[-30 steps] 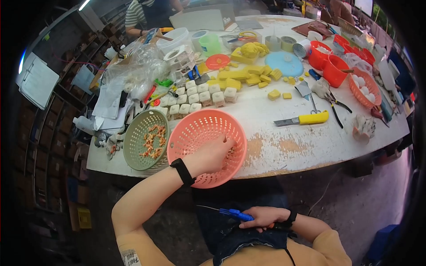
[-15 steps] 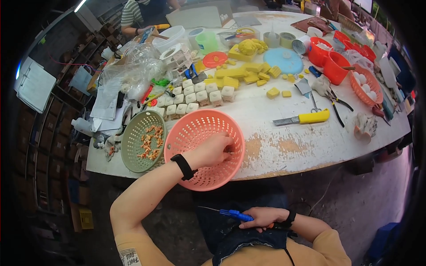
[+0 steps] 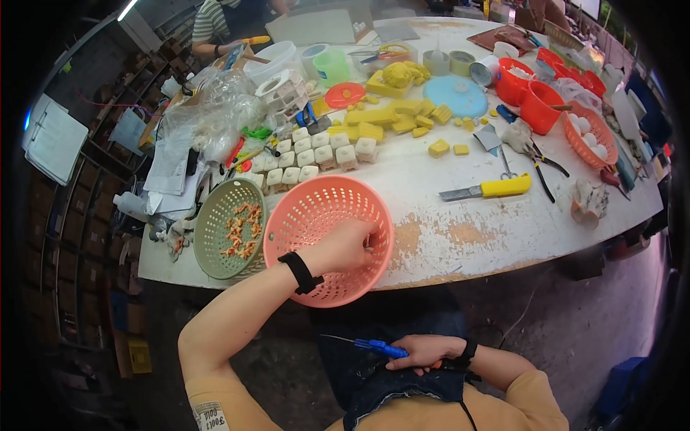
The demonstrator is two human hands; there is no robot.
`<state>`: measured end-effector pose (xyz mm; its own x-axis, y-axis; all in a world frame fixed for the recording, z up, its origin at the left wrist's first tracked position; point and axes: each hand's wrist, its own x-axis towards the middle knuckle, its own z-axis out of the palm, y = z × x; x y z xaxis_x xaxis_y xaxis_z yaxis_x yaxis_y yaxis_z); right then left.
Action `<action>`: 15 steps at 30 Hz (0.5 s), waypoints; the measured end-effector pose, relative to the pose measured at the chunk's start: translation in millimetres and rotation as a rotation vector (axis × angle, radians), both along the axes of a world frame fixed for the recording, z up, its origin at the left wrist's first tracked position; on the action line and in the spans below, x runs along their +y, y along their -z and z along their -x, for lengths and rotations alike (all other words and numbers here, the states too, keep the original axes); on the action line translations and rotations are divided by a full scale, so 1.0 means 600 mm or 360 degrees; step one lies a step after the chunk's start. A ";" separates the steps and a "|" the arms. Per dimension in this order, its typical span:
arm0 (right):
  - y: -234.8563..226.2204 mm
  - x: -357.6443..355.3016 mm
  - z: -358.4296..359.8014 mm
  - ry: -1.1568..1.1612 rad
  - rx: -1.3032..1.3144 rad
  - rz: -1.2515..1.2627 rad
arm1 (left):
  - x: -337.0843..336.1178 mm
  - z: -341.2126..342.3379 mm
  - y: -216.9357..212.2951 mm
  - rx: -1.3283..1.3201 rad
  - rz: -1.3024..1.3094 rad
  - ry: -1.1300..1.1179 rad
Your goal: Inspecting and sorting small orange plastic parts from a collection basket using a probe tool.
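My left hand (image 3: 349,244) reaches into a pink perforated plastic basket (image 3: 305,205) at the table's near edge. Its fingers are curled together by the basket's right inner wall; whatever they pinch, if anything, is hidden. Low over my lap, my right hand (image 3: 425,352) is wrapped round a tool with a blue handle (image 3: 381,348) and a long thin metal tip pointing left. Touching the pink basket on its left is an olive-green perforated basket (image 3: 208,248) holding several small orange pieces (image 3: 243,230).
Rows of whitish blocks (image 3: 325,154) stand behind the baskets. A yellow-handled knife (image 3: 503,187), pliers (image 3: 544,179), and yellow clay-like chunks (image 3: 392,118) lie farther right and back. Red pots (image 3: 543,108) stand at the far right. Another person (image 3: 233,21) is across the table.
The view shifts slightly, moving the table's things a little left in the picture. My left hand stays in the pink basket with its fingers slightly more curled; my right hand keeps its hold.
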<state>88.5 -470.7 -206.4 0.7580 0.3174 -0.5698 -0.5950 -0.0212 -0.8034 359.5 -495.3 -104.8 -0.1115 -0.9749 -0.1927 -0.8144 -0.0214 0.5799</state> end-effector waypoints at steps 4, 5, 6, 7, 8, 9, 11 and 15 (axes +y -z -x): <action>0.001 -0.001 0.002 -0.0016 0.0000 -0.0002 | 0.006 -0.022 -0.019 0.0446 -0.0344 -0.0261; -0.002 -0.001 0.001 -0.0015 -0.0001 -0.0002 | 0.007 -0.029 -0.023 0.0791 -0.0498 -0.0429; -0.006 -0.001 0.001 -0.0005 -0.0011 -0.0003 | 0.009 -0.035 -0.029 0.1077 -0.0640 -0.0511; -0.008 -0.002 0.000 0.0003 -0.0023 -0.0004 | 0.010 -0.041 -0.032 0.1073 -0.0638 -0.0510; -0.009 -0.001 0.000 0.0004 -0.0026 -0.0003 | 0.011 -0.046 -0.034 0.1326 -0.0707 -0.0596; -0.009 -0.001 -0.001 -0.0004 -0.0018 -0.0001 | 0.012 -0.052 -0.036 0.1578 -0.0774 -0.0680; -0.010 -0.001 -0.003 -0.0012 -0.0016 0.0005 | 0.017 -0.063 -0.030 0.1690 -0.0797 -0.0676; -0.005 0.000 -0.003 -0.0042 0.0015 0.0026 | 0.022 -0.067 -0.036 0.1838 -0.0838 -0.0763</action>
